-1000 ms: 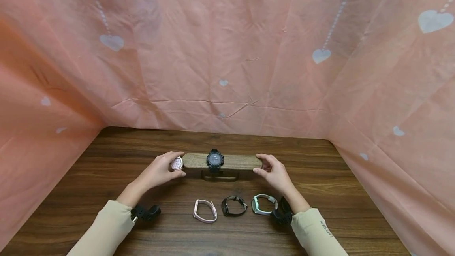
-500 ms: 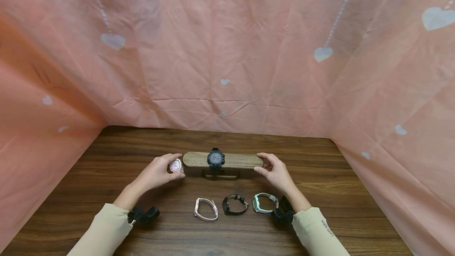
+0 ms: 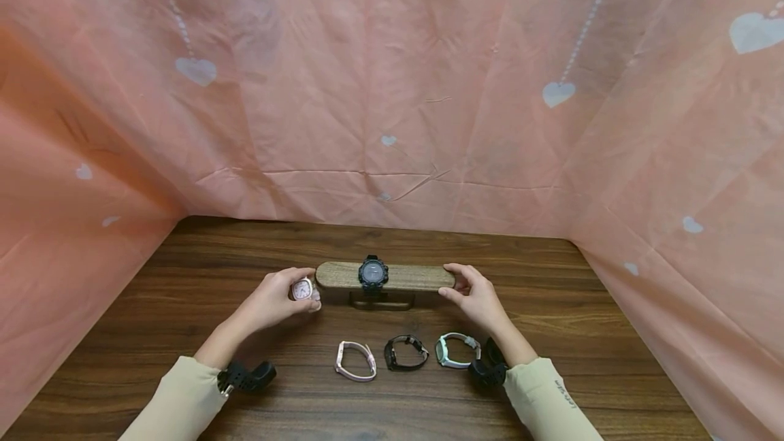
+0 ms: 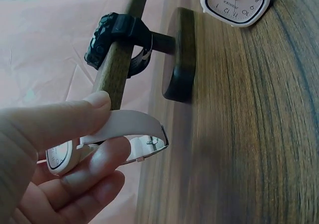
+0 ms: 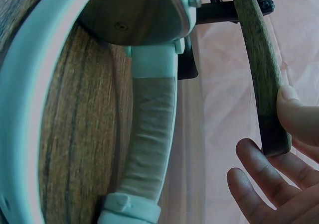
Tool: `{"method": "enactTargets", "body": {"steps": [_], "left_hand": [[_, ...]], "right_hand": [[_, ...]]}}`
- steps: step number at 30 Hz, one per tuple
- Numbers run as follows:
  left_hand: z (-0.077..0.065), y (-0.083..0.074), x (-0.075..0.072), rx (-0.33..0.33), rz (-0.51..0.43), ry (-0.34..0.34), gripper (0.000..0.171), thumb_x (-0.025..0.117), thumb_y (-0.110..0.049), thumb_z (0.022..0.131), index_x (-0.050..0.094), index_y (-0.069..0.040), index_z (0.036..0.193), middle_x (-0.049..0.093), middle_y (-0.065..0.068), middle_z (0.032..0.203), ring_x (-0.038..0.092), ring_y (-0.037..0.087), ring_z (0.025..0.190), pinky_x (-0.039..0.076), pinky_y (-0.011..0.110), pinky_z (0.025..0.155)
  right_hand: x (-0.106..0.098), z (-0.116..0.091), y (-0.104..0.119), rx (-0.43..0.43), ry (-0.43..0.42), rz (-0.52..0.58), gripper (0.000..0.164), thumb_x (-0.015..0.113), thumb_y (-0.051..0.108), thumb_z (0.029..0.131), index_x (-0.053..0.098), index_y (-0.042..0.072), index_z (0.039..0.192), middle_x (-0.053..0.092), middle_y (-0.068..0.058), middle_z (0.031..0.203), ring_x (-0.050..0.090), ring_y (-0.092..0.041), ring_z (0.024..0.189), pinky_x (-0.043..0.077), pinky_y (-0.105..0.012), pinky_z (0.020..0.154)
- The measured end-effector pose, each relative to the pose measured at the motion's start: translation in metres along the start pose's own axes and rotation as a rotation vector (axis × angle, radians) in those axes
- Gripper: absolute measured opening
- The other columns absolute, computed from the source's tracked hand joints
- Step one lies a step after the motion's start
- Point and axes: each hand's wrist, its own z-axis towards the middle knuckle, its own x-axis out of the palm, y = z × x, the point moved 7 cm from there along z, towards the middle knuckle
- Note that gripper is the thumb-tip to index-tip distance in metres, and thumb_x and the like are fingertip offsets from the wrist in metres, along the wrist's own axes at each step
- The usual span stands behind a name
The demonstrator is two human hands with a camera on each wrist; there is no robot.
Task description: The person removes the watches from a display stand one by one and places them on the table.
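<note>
My left hand [image 3: 277,298] pinches a pale pink wristwatch [image 3: 302,289] with a squarish dial. Its strap [image 4: 132,124] is buckled into a loop, right at the left end of a wooden bar stand [image 3: 337,275]. In the left wrist view the thumb presses the strap from above, with the bar's end beside the thumb tip. My right hand [image 3: 474,295] grips the bar's right end between thumb and fingers. A chunky black watch [image 3: 373,273] sits round the bar, left of its middle.
In front of the stand lie a pink watch [image 3: 340,359], a black watch [image 3: 407,352] and a mint-green watch [image 3: 442,351], each looped on its side on the wooden table [image 3: 380,414]. A pink curtain [image 3: 392,87] encloses the back and sides.
The left hand with its pink watch has shifted slightly left and down, away from the bar's end, and the dial has tilted a little. The right hand stays on the bar.
</note>
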Motion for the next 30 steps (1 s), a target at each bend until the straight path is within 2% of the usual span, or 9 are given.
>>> {"method": "enactTargets", "body": {"steps": [9, 18, 21, 25, 30], "left_hand": [[-0.007, -0.003, 0.0, -0.006, -0.027, 0.001, 0.053, 0.082, -0.019, 0.069, 0.062, 0.0, 0.115, 0.066, 0.01, 0.099, 0.057, 0.013, 0.078, 0.048, 0.026, 0.064], [-0.015, -0.004, 0.0, -0.009, -0.103, -0.006, 0.049, 0.084, -0.02, 0.067, 0.062, -0.006, 0.109, 0.062, -0.006, 0.079, 0.054, 0.008, 0.069, 0.046, 0.023, 0.059], [-0.018, -0.006, -0.002, 0.021, -0.093, -0.03, 0.046, 0.083, -0.02, 0.068, 0.064, -0.007, 0.107, 0.061, -0.006, 0.082, 0.052, 0.008, 0.069, 0.045, 0.024, 0.059], [-0.022, -0.009, -0.002, 0.071, -0.082, -0.067, 0.047, 0.083, -0.019, 0.068, 0.065, -0.005, 0.109, 0.065, 0.0, 0.093, 0.053, 0.007, 0.074, 0.046, 0.025, 0.062], [-0.027, -0.009, 0.002, 0.062, -0.147, -0.046, 0.05, 0.081, -0.013, 0.071, 0.062, -0.002, 0.115, 0.067, 0.001, 0.09, 0.057, 0.005, 0.073, 0.048, 0.023, 0.062]], "right_hand": [[-0.001, -0.001, 0.001, 0.0, 0.01, 0.007, 0.045, 0.076, 0.01, 0.076, 0.061, 0.007, 0.118, 0.058, -0.006, 0.092, 0.057, -0.018, 0.078, 0.05, -0.031, 0.066], [-0.001, -0.001, 0.001, -0.004, 0.007, 0.001, 0.045, 0.076, 0.009, 0.076, 0.061, 0.006, 0.118, 0.057, -0.005, 0.088, 0.056, -0.018, 0.077, 0.049, -0.03, 0.065], [-0.001, -0.001, 0.001, -0.005, 0.005, -0.002, 0.045, 0.076, 0.009, 0.076, 0.061, 0.006, 0.118, 0.057, -0.005, 0.088, 0.056, -0.017, 0.077, 0.049, -0.03, 0.065], [-0.001, -0.001, 0.001, -0.005, 0.0, -0.003, 0.045, 0.076, 0.009, 0.076, 0.061, 0.006, 0.118, 0.057, -0.004, 0.088, 0.055, -0.017, 0.077, 0.049, -0.029, 0.065], [-0.001, -0.001, 0.001, -0.003, 0.005, -0.004, 0.045, 0.076, 0.009, 0.077, 0.061, 0.006, 0.118, 0.057, -0.005, 0.088, 0.055, -0.017, 0.077, 0.048, -0.029, 0.064]]}}
